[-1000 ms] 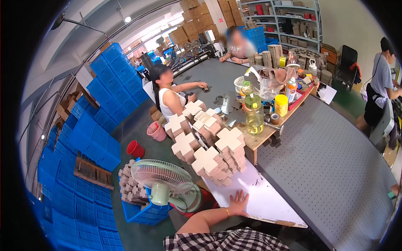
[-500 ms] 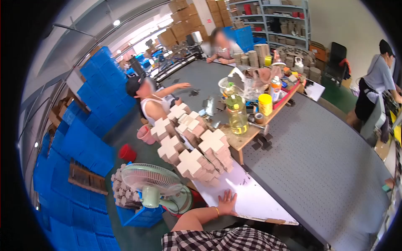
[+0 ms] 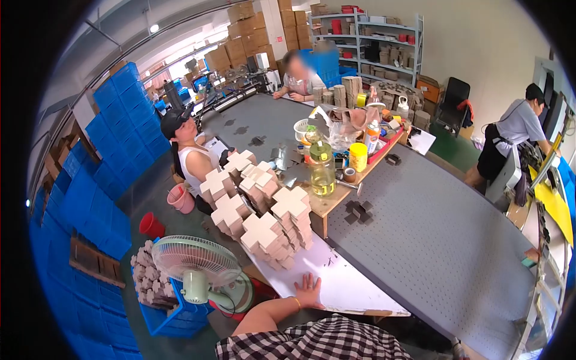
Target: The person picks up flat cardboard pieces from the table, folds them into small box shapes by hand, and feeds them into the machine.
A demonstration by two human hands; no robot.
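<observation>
My left hand lies flat with fingers spread on the white board, holding nothing. A yellow band circles its wrist. Just beyond it, on the same board, stand several stacks of beige cross-shaped pieces, close to my fingertips but apart from them. My right hand is not in view. My checked black-and-white clothing fills the bottom of the view.
A green fan stands left of my arm beside a blue crate of cross pieces. A wooden bench carries a bottle and a yellow can. The perforated grey table extends right. Three people are nearby.
The view has shifted, so the scene sits further left. The person at the left has drawn back an arm that stretched over the table. My left hand stays flat on the board.
</observation>
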